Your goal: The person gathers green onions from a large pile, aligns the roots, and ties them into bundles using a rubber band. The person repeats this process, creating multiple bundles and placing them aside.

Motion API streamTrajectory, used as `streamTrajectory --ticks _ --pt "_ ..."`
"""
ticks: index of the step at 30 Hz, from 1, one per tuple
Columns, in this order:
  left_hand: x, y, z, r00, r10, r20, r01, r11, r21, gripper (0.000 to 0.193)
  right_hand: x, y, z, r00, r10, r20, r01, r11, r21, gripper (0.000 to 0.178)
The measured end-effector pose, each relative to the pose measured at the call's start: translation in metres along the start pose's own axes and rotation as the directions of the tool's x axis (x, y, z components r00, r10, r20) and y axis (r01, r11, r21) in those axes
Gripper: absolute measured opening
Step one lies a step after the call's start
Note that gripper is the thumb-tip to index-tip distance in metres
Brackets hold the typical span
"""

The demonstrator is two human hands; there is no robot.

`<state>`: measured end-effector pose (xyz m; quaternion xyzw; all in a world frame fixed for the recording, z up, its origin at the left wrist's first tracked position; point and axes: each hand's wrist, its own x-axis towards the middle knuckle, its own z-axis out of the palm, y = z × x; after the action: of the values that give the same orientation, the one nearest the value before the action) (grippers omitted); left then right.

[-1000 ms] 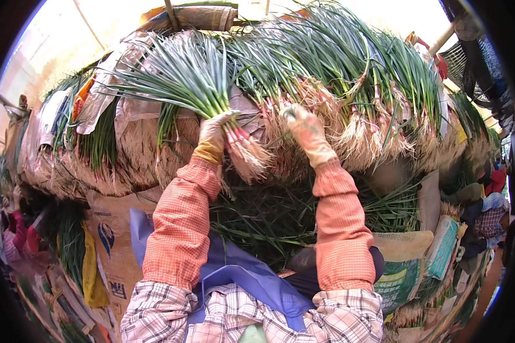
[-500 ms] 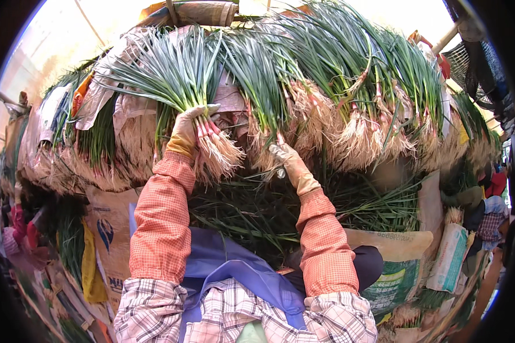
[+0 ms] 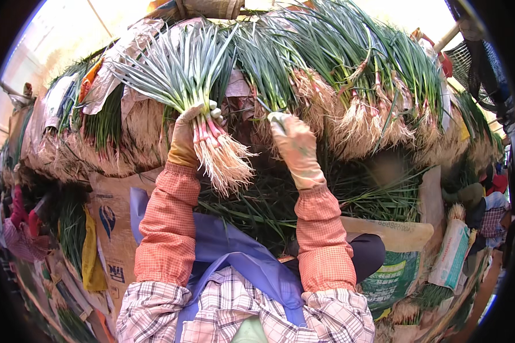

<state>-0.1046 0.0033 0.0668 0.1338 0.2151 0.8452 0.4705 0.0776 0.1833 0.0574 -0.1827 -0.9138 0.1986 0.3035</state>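
My left hand point(image 3: 184, 136), in a soiled pale glove, is closed around a bunch of green onions point(image 3: 191, 88). Their leaves fan up and away, while pink-white stems and stringy roots hang below the fist. To its right, my gloved right hand point(image 3: 296, 144) is closed with its back toward me. Its curled fingers are at the stems of green onions point(image 3: 269, 68) lying on the heap; the grip itself is partly hidden. Behind both hands runs a long heap of green onions point(image 3: 349, 74), roots toward me.
Loose green leaves point(image 3: 257, 214) lie below the heap, in front of my blue apron point(image 3: 234, 243). Printed sacking point(image 3: 111, 211) hangs at left beside a yellow cloth point(image 3: 93, 263). A white-green sack roll point(image 3: 449, 254) lies at right. Other people point(image 3: 26, 228) are at both edges.
The bunch in my left hand has moved slightly right and toward me, off the heap. My right hand has moved up and turned, its fingers now curled in farther up the stems.
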Motion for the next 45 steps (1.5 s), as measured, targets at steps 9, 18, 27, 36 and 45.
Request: streamTrajectory --ticks 9,18,27,36,45 --pt "-0.022 0.002 -0.008 0.976 -0.134 0.17 0.159 0.977 -0.143 0.05 0.003 0.023 -0.029 0.809 0.255 0.53 -0.568 0.104 0.817 0.037" --pt "-0.063 -0.038 0.016 0.985 -0.156 -0.07 0.16 0.985 0.065 0.048 -0.061 -0.026 -0.015 0.604 0.166 0.78 -0.725 0.52 0.451 0.046" --pt "-0.069 -0.063 0.015 0.963 -0.237 -0.125 0.266 0.907 0.327 0.047 -0.066 0.015 0.021 0.533 -0.017 0.846 -0.844 0.051 0.533 0.053" --pt "-0.071 -0.081 0.014 0.966 -0.154 -0.208 0.221 0.911 0.349 0.04 -0.044 -0.032 0.083 0.688 0.512 0.514 -0.346 -0.391 0.853 0.026" --pt "-0.087 -0.085 -0.018 0.955 -0.081 -0.287 0.147 0.966 0.215 0.031 -0.014 0.037 0.021 0.824 0.524 0.215 -0.076 -0.273 0.959 0.028"
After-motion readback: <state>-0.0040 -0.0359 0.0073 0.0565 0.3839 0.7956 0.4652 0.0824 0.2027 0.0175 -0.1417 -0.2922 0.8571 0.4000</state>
